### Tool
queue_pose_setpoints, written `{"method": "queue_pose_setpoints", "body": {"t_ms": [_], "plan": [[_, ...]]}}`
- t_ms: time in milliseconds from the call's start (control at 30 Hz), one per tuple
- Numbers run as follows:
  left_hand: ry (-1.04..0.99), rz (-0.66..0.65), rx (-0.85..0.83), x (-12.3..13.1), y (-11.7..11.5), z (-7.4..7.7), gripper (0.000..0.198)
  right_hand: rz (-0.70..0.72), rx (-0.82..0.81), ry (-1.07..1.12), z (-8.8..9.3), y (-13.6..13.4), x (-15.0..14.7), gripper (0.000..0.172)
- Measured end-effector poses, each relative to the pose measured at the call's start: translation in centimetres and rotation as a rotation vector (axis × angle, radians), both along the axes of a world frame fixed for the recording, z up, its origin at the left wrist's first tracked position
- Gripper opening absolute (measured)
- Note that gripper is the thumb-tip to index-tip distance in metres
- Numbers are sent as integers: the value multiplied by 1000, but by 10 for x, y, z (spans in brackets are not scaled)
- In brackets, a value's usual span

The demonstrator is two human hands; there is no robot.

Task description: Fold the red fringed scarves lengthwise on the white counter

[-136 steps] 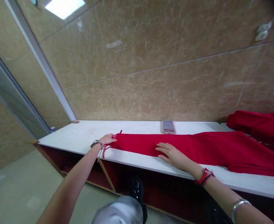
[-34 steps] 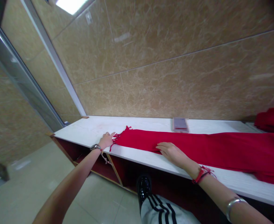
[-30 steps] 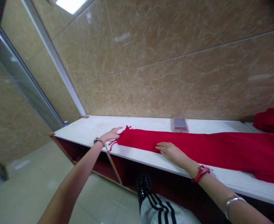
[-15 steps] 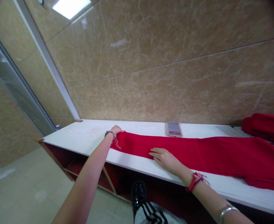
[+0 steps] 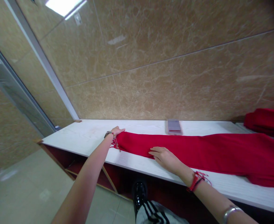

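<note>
A long red scarf lies lengthwise along a white countertop, wider toward the right, with short fringe at its left end. My left hand is at the far corner of that left end, its thumb pointing right and its fingers closed on the edge, partly hidden. Close to the hand the cloth is slightly gathered. My right hand rests palm down on the scarf's near edge, fingers stretched out and a little apart.
A small, blurred flat box stands behind the scarf, by the tiled wall. More folded red cloth sits at the back right. Open shelves are under the counter, and my black shoe is below its front edge.
The scarf's left end has become a little more gathered beside my left hand, with more fringe showing. My right hand stays in place on the cloth. The view has tilted slightly.
</note>
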State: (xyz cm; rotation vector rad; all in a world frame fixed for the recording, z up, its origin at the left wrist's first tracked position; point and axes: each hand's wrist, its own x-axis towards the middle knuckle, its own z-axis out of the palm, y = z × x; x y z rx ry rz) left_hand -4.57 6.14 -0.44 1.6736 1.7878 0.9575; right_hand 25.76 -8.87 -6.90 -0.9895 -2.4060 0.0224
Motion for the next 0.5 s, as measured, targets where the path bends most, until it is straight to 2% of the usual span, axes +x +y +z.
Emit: {"method": "queue_pose_setpoints", "body": {"t_ms": [233,400,500], "plan": [[-121,18,-94,-6,-3,-5,56,-36,49,4,3,-2,-1,30],[-159,56,30,4,7,-3,68,-34,31,-32,4,-4,-1,30],[-100,113,90,9,12,-6,71,-43,27,-40,3,-4,0,31]]}}
